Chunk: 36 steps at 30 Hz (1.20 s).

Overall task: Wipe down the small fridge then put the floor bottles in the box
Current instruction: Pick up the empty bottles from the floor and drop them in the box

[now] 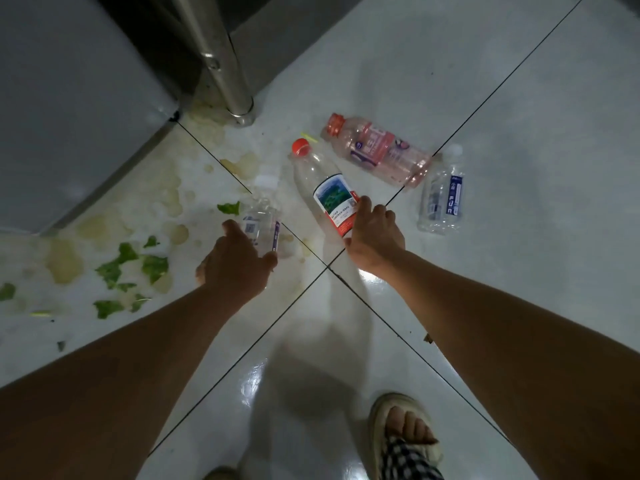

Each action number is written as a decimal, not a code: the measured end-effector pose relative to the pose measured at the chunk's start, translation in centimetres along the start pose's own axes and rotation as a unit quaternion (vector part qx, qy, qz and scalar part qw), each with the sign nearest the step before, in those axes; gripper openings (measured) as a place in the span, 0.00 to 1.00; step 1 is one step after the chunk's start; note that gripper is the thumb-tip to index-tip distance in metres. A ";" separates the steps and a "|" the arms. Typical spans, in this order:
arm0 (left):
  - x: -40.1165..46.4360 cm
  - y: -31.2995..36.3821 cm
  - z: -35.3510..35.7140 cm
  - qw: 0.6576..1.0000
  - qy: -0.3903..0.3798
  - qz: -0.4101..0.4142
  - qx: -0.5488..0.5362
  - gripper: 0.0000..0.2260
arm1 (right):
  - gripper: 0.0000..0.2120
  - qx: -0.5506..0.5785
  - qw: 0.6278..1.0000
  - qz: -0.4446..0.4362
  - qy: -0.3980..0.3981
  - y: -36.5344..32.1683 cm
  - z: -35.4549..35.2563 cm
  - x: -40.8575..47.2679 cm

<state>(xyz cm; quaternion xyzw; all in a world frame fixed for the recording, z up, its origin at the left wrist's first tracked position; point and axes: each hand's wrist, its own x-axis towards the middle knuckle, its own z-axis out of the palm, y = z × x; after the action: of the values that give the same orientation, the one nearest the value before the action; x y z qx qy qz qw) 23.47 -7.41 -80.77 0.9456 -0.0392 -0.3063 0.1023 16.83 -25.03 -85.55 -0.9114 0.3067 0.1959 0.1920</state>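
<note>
Fingers (367, 211) wrap red-capped bottle (322, 188); left hand (235, 265) grips small bottle (261, 220).

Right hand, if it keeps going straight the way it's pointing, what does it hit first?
The right hand already touches the red-capped bottle at its label. Farther along that line lies the pink bottle, though depth is hard to judge.

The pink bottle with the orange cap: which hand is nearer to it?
Right. The right hand grips the red-capped bottle just below the pink bottle; the left hand is farther left.
</note>
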 end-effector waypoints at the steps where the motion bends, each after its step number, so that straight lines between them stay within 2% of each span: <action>1: -0.9 0.4 -0.9 1.000 -0.001 0.001 0.003 0.26 | 0.33 -0.004 1.000 -0.004 0.004 0.1 -1.0 -1.1; 7: -7.9 4.1 -8.5 1.000 0.011 0.020 0.021 0.28 | 0.34 -0.004 1.000 -0.015 0.014 0.5 -10.3 -8.6; 16: -21.2 14.0 -21.7 0.996 0.030 0.081 0.032 0.27 | 0.37 -0.014 0.999 -0.008 0.030 2.0 -29.1 -20.7; 20: -27.2 17.5 -26.6 0.989 0.033 0.133 0.060 0.26 | 0.36 -0.014 0.999 0.003 0.042 3.0 -36.5 -26.7; 29: -41.2 22.9 -35.0 0.949 0.042 0.271 0.154 0.27 | 0.32 0.053 0.988 0.125 0.078 7.4 -47.3 -44.3; 36: -54.5 28.4 -35.5 0.892 0.011 0.396 0.217 0.25 | 0.32 0.103 0.952 0.245 0.154 12.8 -52.1 -60.0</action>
<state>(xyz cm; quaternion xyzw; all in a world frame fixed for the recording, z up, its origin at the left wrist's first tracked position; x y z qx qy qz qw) -0.14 -21.66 -15.40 0.8535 -0.4750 -0.2142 0.0081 -22.94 -29.98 -15.70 -0.8028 0.5648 0.0612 0.1810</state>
